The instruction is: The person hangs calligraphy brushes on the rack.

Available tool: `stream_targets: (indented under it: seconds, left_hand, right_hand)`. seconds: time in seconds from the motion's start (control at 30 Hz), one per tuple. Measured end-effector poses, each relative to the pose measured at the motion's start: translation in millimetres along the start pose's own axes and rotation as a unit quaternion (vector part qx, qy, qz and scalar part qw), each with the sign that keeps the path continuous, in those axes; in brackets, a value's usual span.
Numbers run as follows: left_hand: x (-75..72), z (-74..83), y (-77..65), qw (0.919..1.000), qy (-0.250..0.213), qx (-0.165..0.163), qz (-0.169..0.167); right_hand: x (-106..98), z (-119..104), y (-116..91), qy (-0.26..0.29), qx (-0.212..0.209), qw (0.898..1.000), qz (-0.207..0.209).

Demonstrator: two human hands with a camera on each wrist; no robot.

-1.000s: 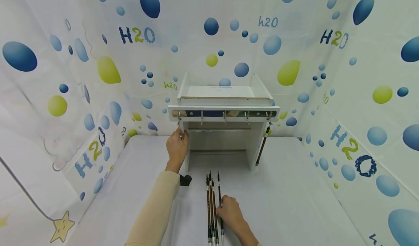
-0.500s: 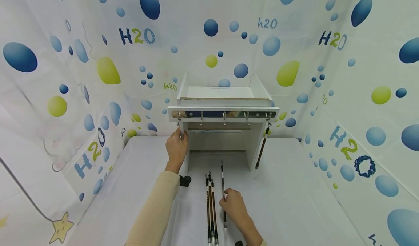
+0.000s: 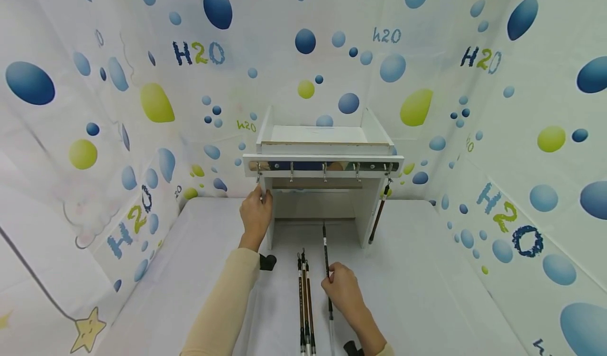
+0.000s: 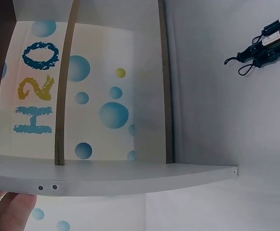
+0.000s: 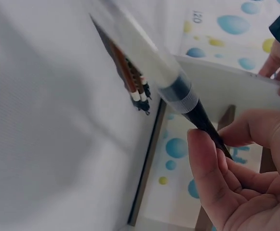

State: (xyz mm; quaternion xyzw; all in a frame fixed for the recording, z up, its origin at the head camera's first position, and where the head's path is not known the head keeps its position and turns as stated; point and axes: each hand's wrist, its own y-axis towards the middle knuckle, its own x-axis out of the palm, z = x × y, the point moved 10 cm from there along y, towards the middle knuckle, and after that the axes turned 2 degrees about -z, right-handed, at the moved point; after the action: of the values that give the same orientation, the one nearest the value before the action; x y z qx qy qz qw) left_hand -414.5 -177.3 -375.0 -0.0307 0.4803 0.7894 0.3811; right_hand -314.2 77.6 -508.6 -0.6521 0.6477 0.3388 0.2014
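My right hand (image 3: pixel 343 290) pinches a dark-handled calligraphy brush (image 3: pixel 326 250) between thumb and fingers. The brush is raised in front of the white shelf (image 3: pixel 332 148), its loop end pointing at the shelf. In the right wrist view its clear cap (image 5: pixel 135 38) comes close to the camera. My left hand (image 3: pixel 256 214) grips the front edge of the shelf's left side panel (image 4: pixel 106 185), below the leftmost hook. Several metal hooks line a shiny strip (image 3: pixel 308 166) across the shelf's front. One brush (image 3: pixel 378 214) hangs from the rightmost hook.
Several more brushes (image 3: pixel 305 303) lie side by side on the white tabletop (image 3: pixel 408 293), left of my right hand. Behind and beside the table hangs a white sheet (image 3: pixel 265 8) printed with bubbles. A dark band shows at each wrist.
My right hand has lifted the dark brush from beside the other brushes and carried it slightly right and towards the shelf. The left hand has stayed on the side panel.
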Motion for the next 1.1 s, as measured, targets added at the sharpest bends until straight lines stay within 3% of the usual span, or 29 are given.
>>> stream_targets:
  seconds: [0.33, 1.1]
  left_hand:
    - [0.1, -1.5, -0.7, 1.0000, -0.004, 0.003, 0.003]
    - [-0.6, -1.2, -0.6, 1.0000, -0.002, 0.002, 0.006]
  right_hand:
    - [-17.3, -10.6, -1.6, -0.009, -0.022, 0.998, 0.050]
    - [-40.1, -11.0, 0.7, 0.002, -0.012, 0.997, 0.079]
